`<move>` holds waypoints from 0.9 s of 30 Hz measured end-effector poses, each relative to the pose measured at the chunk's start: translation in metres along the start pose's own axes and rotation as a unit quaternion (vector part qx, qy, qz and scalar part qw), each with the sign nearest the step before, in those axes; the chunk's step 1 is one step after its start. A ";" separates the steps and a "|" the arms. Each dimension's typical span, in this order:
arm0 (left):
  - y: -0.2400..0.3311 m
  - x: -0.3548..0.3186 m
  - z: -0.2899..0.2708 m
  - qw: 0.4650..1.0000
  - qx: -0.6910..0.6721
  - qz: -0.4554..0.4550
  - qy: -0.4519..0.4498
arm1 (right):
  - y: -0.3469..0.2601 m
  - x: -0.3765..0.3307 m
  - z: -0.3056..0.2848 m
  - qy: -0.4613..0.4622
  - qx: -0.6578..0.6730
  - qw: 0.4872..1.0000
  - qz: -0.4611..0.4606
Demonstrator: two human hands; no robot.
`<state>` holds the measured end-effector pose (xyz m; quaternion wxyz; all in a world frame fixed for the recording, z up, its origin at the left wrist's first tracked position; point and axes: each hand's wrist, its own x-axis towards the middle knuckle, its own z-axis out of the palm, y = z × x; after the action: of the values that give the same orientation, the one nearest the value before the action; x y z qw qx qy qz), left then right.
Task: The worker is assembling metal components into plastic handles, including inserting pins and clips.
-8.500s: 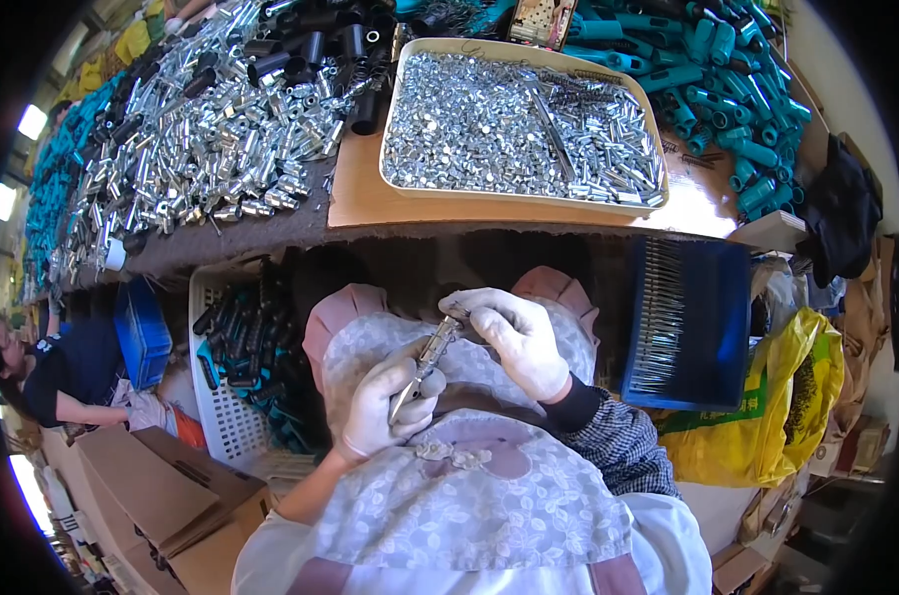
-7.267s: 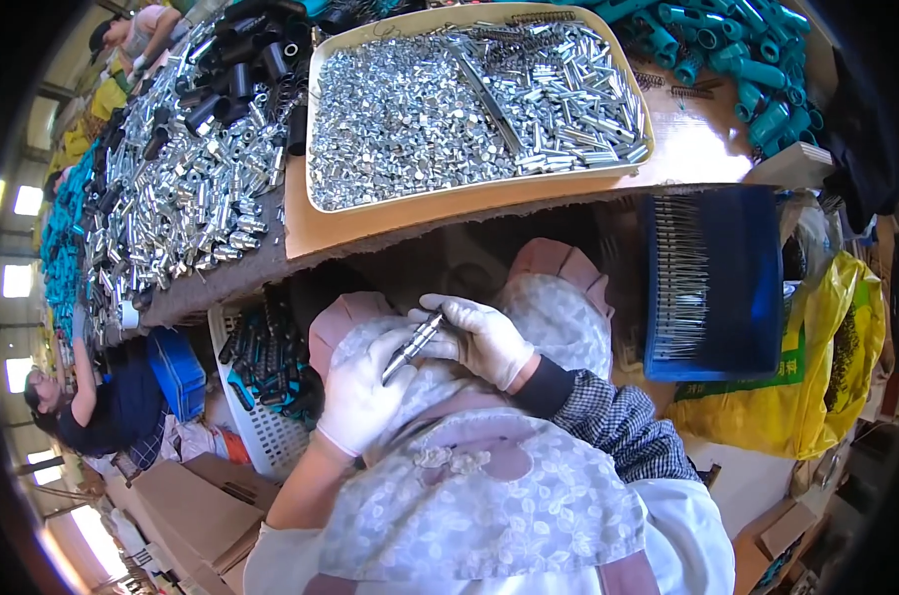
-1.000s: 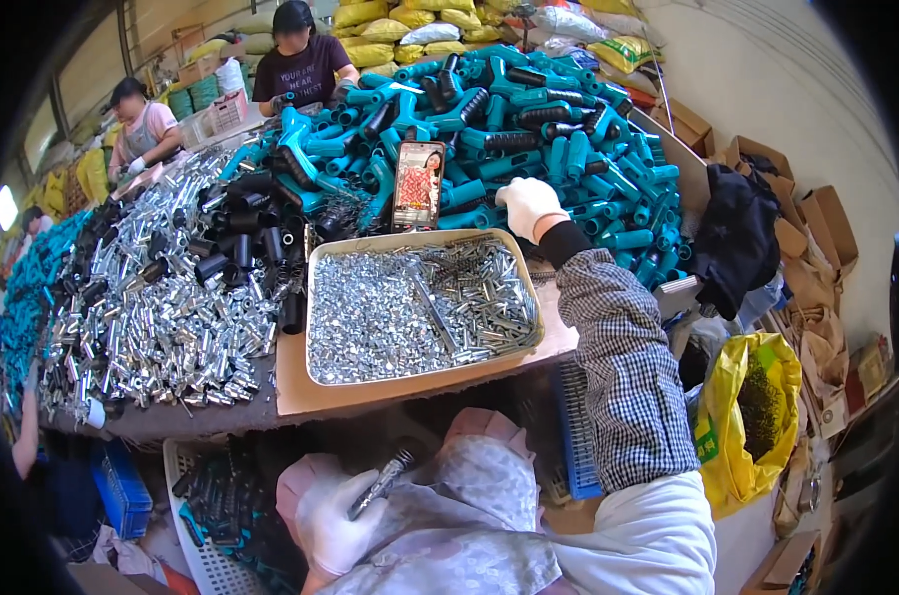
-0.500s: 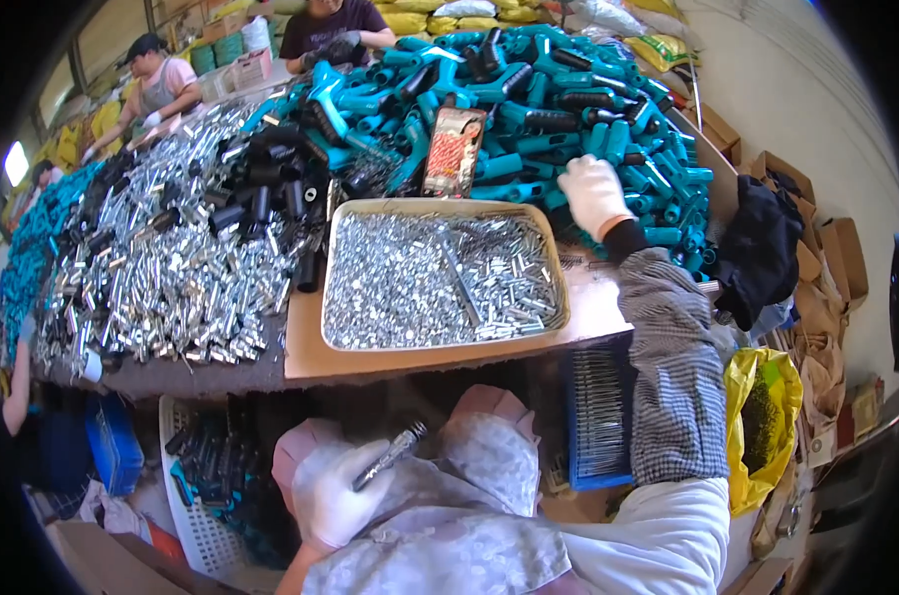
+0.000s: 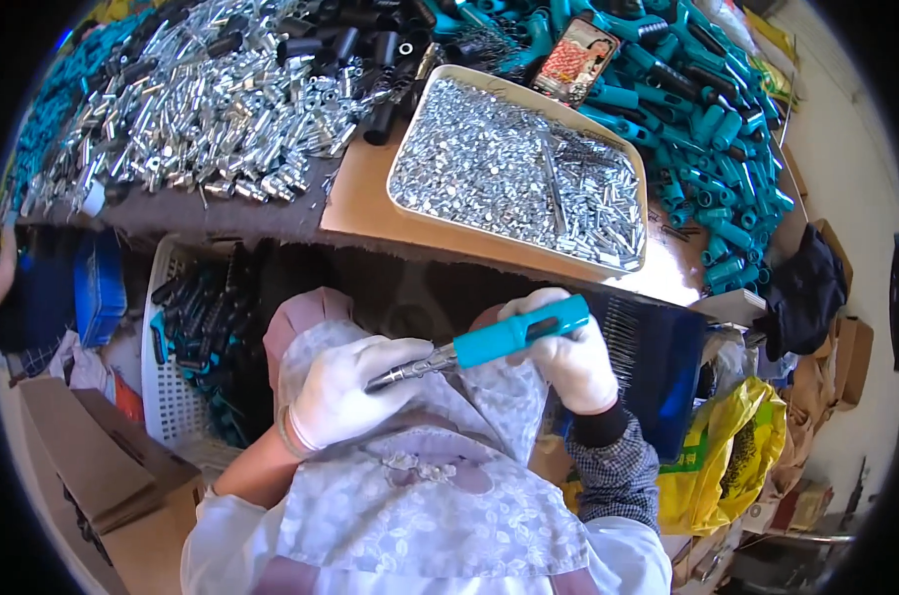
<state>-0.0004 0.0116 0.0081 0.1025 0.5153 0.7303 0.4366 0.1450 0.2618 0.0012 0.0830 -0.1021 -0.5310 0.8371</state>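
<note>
My gloved left hand point(image 5: 342, 393) is closed round a silver metal shaft point(image 5: 412, 371) with slots along it, above my lap. In my gloved right hand point(image 5: 580, 365) is a teal plastic handle sleeve point(image 5: 504, 339) with a dark oval opening near its right end. The shaft's upper end meets the sleeve's left end, and the two lie roughly in one line. Whether the shaft reaches inside the sleeve I cannot tell. Beyond my hands, a cream-rimmed tray point(image 5: 514, 250) holds many small metal pins, springs and a thin dark rod.
Silver tubes point(image 5: 187, 119) are heaped on the table at left, with black sleeves point(image 5: 345, 45) beside them. Teal handles point(image 5: 727, 129) pile up at right near a phone point(image 5: 575, 59). Below stand a white basket point(image 5: 172, 392), a blue box point(image 5: 663, 372) and a yellow sack point(image 5: 702, 486).
My right hand has come back from the teal pile to my lap with a teal handle sleeve. My left hand still holds the metal shaft, now against the sleeve. The view has tilted down.
</note>
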 end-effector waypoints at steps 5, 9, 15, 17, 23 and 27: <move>-0.006 -0.008 -0.001 1.000 -0.015 -0.009 -0.021 | 0.005 -0.006 0.001 -0.062 -0.037 0.993 0.095; -0.010 -0.012 -0.001 0.998 -0.025 -0.020 -0.058 | -0.041 -0.005 0.003 -0.122 -0.202 0.954 0.186; -0.006 -0.009 0.000 0.993 -0.009 -0.028 -0.116 | -0.016 -0.002 0.044 -0.148 -0.538 0.830 0.019; -0.003 -0.007 -0.004 0.992 -0.008 -0.010 -0.127 | -0.010 -0.002 0.045 -0.132 -0.540 0.831 0.022; -0.003 -0.013 -0.008 0.985 0.011 0.020 -0.169 | 0.008 -0.006 0.039 -0.167 -0.499 0.848 -0.064; -0.007 -0.011 -0.006 0.979 -0.002 0.033 -0.201 | 0.000 -0.006 0.050 -0.159 -0.488 0.858 0.004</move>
<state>-0.0035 -0.0010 0.0033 0.2333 0.6162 0.6766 0.3288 0.1378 0.2165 0.0220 -0.0665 0.0028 -0.8772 0.4754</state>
